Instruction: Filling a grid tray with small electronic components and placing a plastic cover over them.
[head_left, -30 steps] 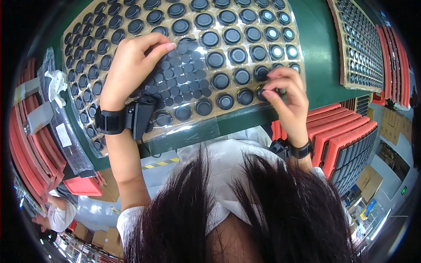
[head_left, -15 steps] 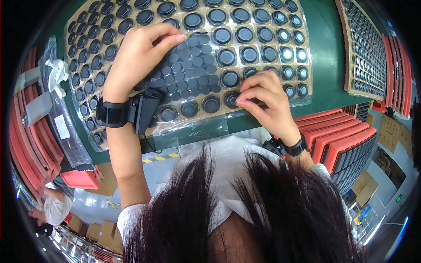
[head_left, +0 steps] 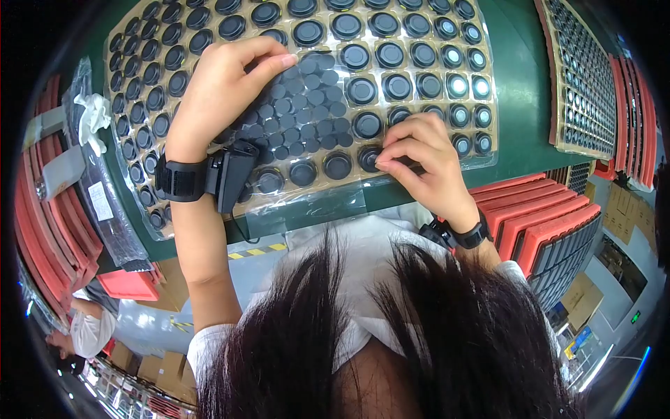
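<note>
A large tray (head_left: pixel 354 177) of black round parts (head_left: pixel 337 165), set in rows, lies in front of me. Several parts at its right side show bright, shiny centres. Over the tray's middle rests a clear sheet of dark round stickers (head_left: pixel 303 115). My left hand (head_left: pixel 230 87) is closed, thumb and forefinger pinching this sheet's upper edge. Beside the front row, my right hand (head_left: pixel 424 155) is closed with its fingertips together at a black round part (head_left: pixel 368 159). Whether anything small sits between those fingertips is hidden.
The green table (head_left: pixel 520 91) carries another filled tray (head_left: pixel 583 84) at right. Red trays (head_left: pixel 534 209) are stacked near right, more red trays (head_left: pixel 49 202) at left. A plastic-wrapped strip (head_left: pixel 105 202) and crumpled white tissue (head_left: pixel 92 122) lie left. A person (head_left: pixel 91 332) is at far left.
</note>
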A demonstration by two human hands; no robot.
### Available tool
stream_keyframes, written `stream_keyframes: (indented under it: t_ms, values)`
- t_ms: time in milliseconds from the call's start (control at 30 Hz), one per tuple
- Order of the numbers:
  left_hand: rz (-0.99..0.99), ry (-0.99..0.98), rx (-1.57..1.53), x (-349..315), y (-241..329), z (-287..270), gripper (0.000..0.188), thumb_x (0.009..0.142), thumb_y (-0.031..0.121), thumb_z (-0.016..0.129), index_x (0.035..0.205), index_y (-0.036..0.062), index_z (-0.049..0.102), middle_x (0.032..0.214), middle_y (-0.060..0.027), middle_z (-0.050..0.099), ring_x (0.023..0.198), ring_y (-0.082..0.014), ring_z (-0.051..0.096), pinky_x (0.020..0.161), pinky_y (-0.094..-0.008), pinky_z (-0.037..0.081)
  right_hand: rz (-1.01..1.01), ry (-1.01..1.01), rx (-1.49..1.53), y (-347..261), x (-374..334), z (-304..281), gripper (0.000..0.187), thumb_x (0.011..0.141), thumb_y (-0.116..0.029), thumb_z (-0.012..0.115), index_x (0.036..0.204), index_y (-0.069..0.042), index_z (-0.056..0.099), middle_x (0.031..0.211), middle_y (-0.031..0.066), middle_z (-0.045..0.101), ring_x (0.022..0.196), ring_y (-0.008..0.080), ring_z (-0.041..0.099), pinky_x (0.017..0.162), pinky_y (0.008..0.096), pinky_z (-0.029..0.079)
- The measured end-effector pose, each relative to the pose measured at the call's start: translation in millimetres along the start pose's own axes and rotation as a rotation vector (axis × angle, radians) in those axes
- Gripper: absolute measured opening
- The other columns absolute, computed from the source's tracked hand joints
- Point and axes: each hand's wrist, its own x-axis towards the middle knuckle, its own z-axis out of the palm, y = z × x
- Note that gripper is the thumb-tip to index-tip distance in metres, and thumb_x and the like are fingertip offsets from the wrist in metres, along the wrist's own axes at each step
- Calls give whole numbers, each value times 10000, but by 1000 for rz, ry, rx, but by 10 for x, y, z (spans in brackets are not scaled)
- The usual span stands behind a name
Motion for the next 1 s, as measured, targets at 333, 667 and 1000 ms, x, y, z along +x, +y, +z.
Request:
stream_keyframes:
  t_ms: [333,667,1000]
  values:
    - [-9,-3,0,5,36,-6,208,812,218,617,834,11,618,635,-125,565,531,-216,512,523,-289,401,3,46,-60,-10,3,26,308,678,-45,712,937,-57,546,972,73,536,882,248,509,796,344,397]
    - [-20,-5,16,6,52,-15,196,809,210,618,830,15,622,649,-130,576,543,-234,531,529,-296,411,116,92,-13,-20,66,49,350,685,-24,697,988,-47,522,959,73,533,829,192,504,746,298,410]
    - [-98,-78,49,10,106,-59,186,827,190,605,877,14,631,674,-77,599,578,-123,526,548,-238,404,135,157,-179,-58,307,159,352,661,-79,724,945,-97,517,776,17,482,750,188,451,752,302,317]
